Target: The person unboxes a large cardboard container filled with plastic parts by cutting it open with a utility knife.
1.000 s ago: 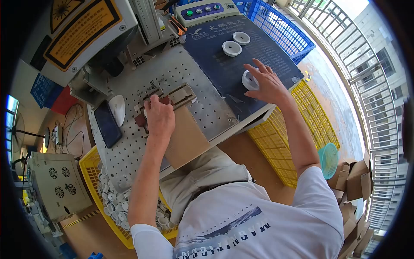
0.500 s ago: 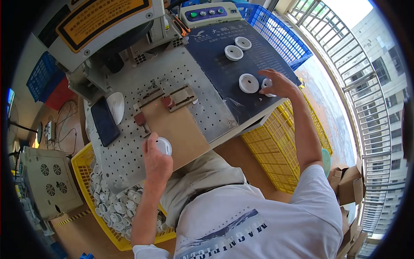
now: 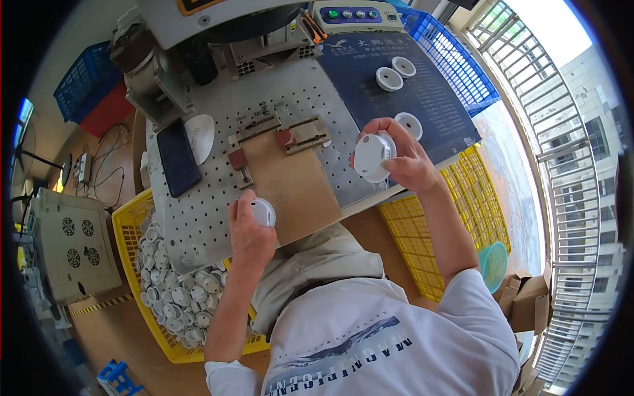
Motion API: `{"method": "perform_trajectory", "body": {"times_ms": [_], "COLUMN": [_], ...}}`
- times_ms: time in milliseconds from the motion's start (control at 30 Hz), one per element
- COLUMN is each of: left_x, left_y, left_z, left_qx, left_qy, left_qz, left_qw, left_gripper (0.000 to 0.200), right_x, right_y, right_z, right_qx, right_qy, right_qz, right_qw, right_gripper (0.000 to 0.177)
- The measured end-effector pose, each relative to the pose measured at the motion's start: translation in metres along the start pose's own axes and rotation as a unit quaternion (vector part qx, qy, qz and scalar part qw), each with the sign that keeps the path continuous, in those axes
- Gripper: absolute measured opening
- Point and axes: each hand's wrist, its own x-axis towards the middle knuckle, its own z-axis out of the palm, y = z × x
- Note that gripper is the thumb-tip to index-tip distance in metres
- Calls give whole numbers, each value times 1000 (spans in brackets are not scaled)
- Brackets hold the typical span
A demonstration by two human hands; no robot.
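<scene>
My left hand is closed around a round white plastic part at the front edge of the perforated metal plate. Raised over the right front of the worktable, my right hand grips another round white plastic housing, its flat face turned toward the left. Just behind that hand a white cup-shaped part lies on the dark panel. Between my hands sits a brown board, with metal stop blocks and red pads at its far end.
Two more white parts lie farther back on the panel. A phone rests at the plate's left. A yellow basket full of white parts stands below left, another yellow basket below right. The machine head overhangs the back.
My right hand has picked up a white housing from the dark panel and brought it left and toward me. My left hand still holds its part. The camera view has shifted.
</scene>
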Motion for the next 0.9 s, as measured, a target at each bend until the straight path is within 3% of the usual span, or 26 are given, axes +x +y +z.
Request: {"method": "perform_trajectory", "body": {"times_ms": [33,100,133,200,233,300,333,433,567,633,733,800,900], "left_x": [-1,-4,-7,-12,-14,-17,-18,-14,-15,-14,-15,-16,-16], "left_y": [-2,-9,-14,-22,-25,-30,-29,-22,-22,-22,-23,-27,-26], "left_z": [-4,-13,-19,-29,-32,-34,-34,-35,-36,-36,-35,-34,-34], "left_qx": [14,43,54,61,66,43,42,70,64,66,68,68,62], "left_qy": [1,3,4,30,32,48,49,61,62,61,60,50,53], "left_qz": [-19,64,47,31,23,13,7,16,1,11,-1,9,3], "left_qw": [1000,997,997,997,997,998,998,996,996,996,996,996,997], "left_gripper": [34,33,33,29,29,28,28,40,36,35,37,22,21], "right_x": [9,26,32,38,38,33,31,23,30,42,47,50,60], "right_y": [11,35,47,64,68,72,73,66,38,39,36,27,34], "right_z": [23,51,64,83,89,96,98,99,92,82,102,105,106], "right_qx": [25,-64,-54,-307,-303,-470,-471,-595,-603,-637,-675,-655,-626], "right_qy": [-26,-36,-53,-33,-41,34,28,33,-44,-173,-113,-126,-148], "right_qz": [6,-33,-26,-167,-167,-210,-208,-151,-148,-168,-90,-100,-110], "right_qw": [999,997,997,936,937,856,857,789,782,733,724,738,758], "right_gripper": [68,70,70,61,61,54,54,49,47,44,39,37,35]}}
